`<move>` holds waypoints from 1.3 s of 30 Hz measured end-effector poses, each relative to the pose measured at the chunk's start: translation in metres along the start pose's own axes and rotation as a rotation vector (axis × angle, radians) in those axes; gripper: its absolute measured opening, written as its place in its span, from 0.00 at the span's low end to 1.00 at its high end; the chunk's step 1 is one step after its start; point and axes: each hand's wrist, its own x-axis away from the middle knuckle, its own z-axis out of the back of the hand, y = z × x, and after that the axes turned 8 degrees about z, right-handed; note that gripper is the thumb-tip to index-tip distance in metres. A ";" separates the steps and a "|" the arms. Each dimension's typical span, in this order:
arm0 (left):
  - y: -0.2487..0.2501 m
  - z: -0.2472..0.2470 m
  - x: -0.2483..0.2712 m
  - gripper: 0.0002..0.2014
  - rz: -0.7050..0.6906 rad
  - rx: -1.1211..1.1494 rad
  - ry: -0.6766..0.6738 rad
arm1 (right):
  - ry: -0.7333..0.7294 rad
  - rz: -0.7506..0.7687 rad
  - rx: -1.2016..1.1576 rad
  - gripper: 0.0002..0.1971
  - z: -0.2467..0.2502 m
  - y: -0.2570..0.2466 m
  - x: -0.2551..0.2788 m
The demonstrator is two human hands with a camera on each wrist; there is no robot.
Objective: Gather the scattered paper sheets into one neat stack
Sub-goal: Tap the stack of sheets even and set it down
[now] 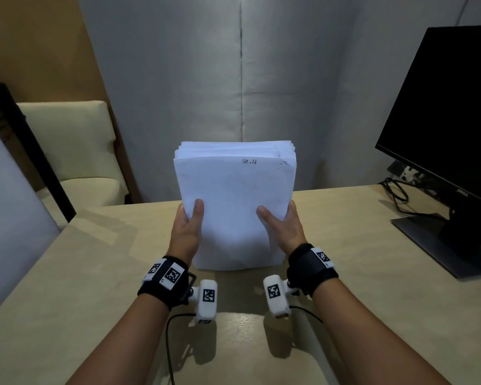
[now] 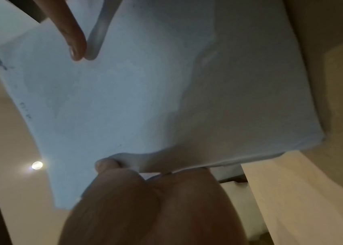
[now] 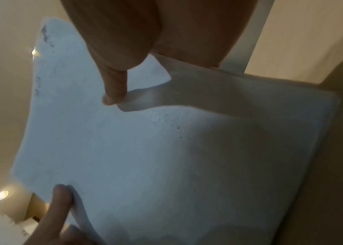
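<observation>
A thick stack of white paper sheets (image 1: 235, 207) stands upright on its lower edge on the beige table (image 1: 95, 273), its top edges slightly uneven. My left hand (image 1: 188, 230) grips the stack's left side, thumb across the front sheet. My right hand (image 1: 282, 227) grips the right side the same way. The left wrist view shows the paper (image 2: 145, 91) close up, my left thumb (image 2: 107, 164) on it and the right thumb (image 2: 72, 36) beyond. The right wrist view shows the sheets (image 3: 145, 157) under my right thumb (image 3: 114, 89). The fingers behind the stack are hidden.
A black Dell monitor (image 1: 450, 129) on its stand (image 1: 439, 243) sits at the table's right, with cables (image 1: 397, 195) behind it. A cream chair (image 1: 75, 151) stands past the table's left corner. A grey fabric backdrop (image 1: 233, 79) hangs behind.
</observation>
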 end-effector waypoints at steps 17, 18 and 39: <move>0.018 -0.002 0.011 0.08 -0.245 -0.023 0.074 | 0.118 0.067 -0.139 0.11 -0.005 -0.017 0.011; 0.018 -0.001 0.010 0.08 -0.253 -0.021 0.063 | 0.118 0.070 -0.145 0.11 -0.004 -0.018 0.012; 0.059 0.002 0.015 0.18 -0.272 0.106 0.012 | 0.193 0.164 -0.145 0.16 -0.012 -0.062 -0.006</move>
